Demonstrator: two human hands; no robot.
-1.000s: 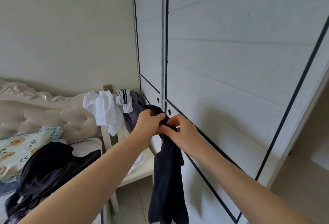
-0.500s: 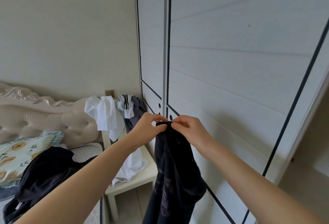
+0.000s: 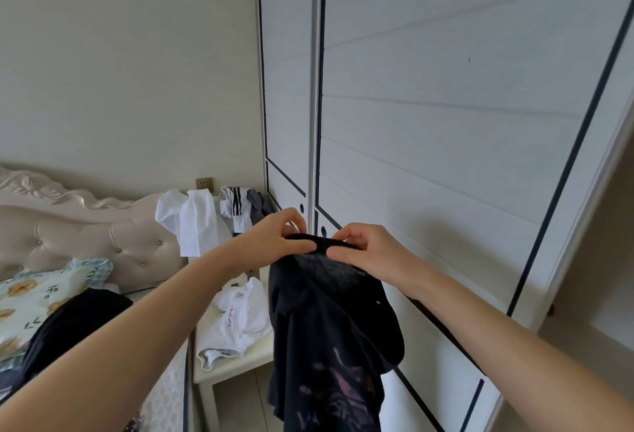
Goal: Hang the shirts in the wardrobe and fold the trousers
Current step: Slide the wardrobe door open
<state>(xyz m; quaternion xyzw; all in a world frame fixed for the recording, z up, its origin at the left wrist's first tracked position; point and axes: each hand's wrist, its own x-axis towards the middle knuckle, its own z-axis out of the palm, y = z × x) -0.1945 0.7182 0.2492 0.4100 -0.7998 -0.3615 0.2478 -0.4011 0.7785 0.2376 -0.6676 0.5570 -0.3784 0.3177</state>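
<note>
A black shirt (image 3: 326, 335) with a faded pink print hangs in front of me, held up by its collar. My left hand (image 3: 274, 243) pinches the collar's left side. My right hand (image 3: 367, 253) pinches the right side, the two hands a short way apart. Behind them stands the white wardrobe (image 3: 446, 122) with dark trim, its sliding doors closed. Whether a hanger is inside the shirt cannot be seen.
A white bedside table (image 3: 236, 366) below the shirt carries a crumpled white garment (image 3: 236, 321). White, striped and grey clothes (image 3: 206, 222) hang over the headboard corner. A dark garment (image 3: 68, 325) lies on the bed (image 3: 31, 297) at left.
The shirt has opened out from a narrow bunch, and its printed side now shows. My hands have drawn slightly apart along the collar. The view has tilted up a little.
</note>
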